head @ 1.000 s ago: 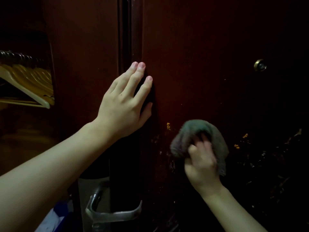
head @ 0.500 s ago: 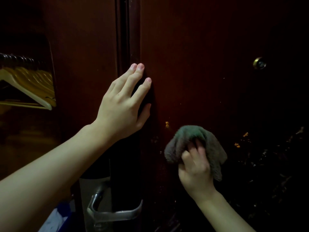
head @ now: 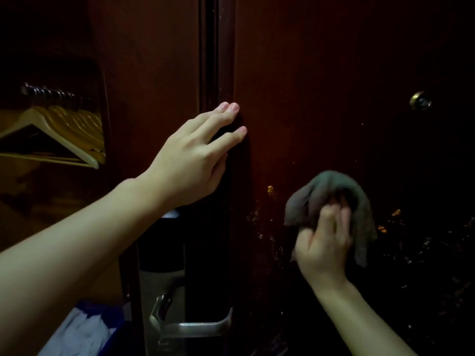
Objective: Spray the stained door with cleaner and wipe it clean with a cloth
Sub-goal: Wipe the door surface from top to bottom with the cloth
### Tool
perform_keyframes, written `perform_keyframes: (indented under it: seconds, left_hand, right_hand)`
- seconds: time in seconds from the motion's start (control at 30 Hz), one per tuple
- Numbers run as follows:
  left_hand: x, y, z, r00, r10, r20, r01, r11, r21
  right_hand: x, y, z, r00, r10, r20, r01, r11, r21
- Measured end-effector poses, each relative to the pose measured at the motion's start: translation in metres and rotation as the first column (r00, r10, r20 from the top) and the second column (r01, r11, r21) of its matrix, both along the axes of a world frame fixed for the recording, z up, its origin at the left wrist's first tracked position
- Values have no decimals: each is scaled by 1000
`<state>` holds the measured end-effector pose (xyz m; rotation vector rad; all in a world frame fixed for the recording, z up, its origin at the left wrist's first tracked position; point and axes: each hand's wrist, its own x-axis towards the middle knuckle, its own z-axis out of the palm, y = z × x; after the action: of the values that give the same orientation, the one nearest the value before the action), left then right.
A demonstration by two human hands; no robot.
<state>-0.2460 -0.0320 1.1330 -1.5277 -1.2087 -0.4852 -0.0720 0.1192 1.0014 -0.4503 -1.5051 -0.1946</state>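
Note:
A dark brown wooden door [head: 321, 98] fills the right of the view, speckled with orange and pale stains [head: 270, 190] low down. My right hand [head: 323, 242] is closed on a bunched grey-green cloth [head: 331, 191] and presses it against the door among the stains; hand and cloth are blurred. My left hand [head: 195, 160] lies flat with fingers spread on the door's left edge, above the lock. No spray bottle is in view.
A silver lever handle [head: 190, 327] on a metal lock plate sits below my left hand. A brass peephole [head: 420, 100] is at the upper right. Wooden hangers [head: 66, 129] hang on a rail at the left. White and blue cloth [head: 82, 332] lies at the bottom left.
My right hand has slid the cloth left and then back right across the stained patch. The left hand has stayed pressed on the door's edge.

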Motion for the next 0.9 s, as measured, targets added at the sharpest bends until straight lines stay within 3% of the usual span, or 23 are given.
perform_keyframes:
  seconds: [0.1,0.2,0.3,0.4,0.6,0.73,0.9]
  left_hand:
    - [-1,-3,5,999,-35,12,36,999,-28]
    - [-3,-6,10,999,-47,14,48,997,-56]
    - [-4,-9,14,999,-50,13,51,996,-73]
    - [-5,-10,15,999,-47,23,49,995,-91]
    - [-3,-7,8,998,-43,48,45,997,-59]
    - [4,-1,3,1000,8,-1,-8,1000,29]
    - [9,13,-13,994,111,17,-112,986,124]
  right_hand:
    - [-9,-6,47,997,-11,-70,7,998,-57]
    - [-26,-19,53,996,-19,83,9,993,116]
    - [-31,-15,6,955,48,292,-131,954,270]
    - [-11,0,-26,935,160,317,-244,939,244]
    - [-11,-21,-1,994,24,107,-34,995,95]
    - [-56,-60,26,942,127,312,-182,972,152]
    - [-44,-36,3,910,174,376,-225,970,96]
